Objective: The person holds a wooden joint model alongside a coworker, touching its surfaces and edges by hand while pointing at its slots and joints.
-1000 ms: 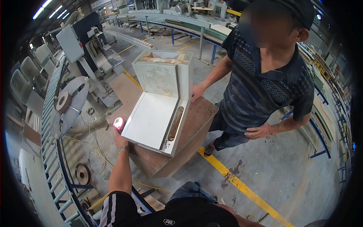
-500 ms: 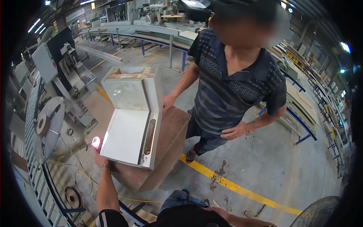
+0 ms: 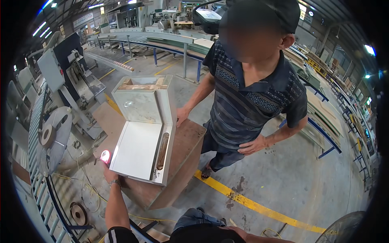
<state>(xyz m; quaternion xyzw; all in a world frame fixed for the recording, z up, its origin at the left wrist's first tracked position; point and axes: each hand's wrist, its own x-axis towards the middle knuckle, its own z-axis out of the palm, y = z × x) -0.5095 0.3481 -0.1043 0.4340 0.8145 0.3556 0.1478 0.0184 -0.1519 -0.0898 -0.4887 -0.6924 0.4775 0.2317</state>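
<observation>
My left hand (image 3: pixel 110 174) is at the near left corner of a white box-like piece (image 3: pixel 135 150), its fingers partly hidden. At its fingertips a small round light (image 3: pixel 105 155) glows pinkish white, a short dark strap beside it; the fingers look closed on it. The white piece has a flat front panel, a raised back with an open wooden-edged top, and a long slot with brown inside along its right side. It rests on a brown wooden box (image 3: pixel 178 162). Only part of my right forearm (image 3: pixel 239 232) shows at the lower edge; the hand's fingers are hidden.
A co-worker (image 3: pixel 251 109) stands across to the right, one hand (image 3: pixel 182 116) by the white piece, the other at the hip. Roller conveyors (image 3: pixel 44 190) and machines line the left. Stacked boards (image 3: pixel 318 117) lie at the right. A yellow line (image 3: pixel 251 200) and cables cross the floor.
The view has shifted slightly, so the scene sits a little lower. The co-worker's head shows more fully. My left hand keeps its place beside the white piece.
</observation>
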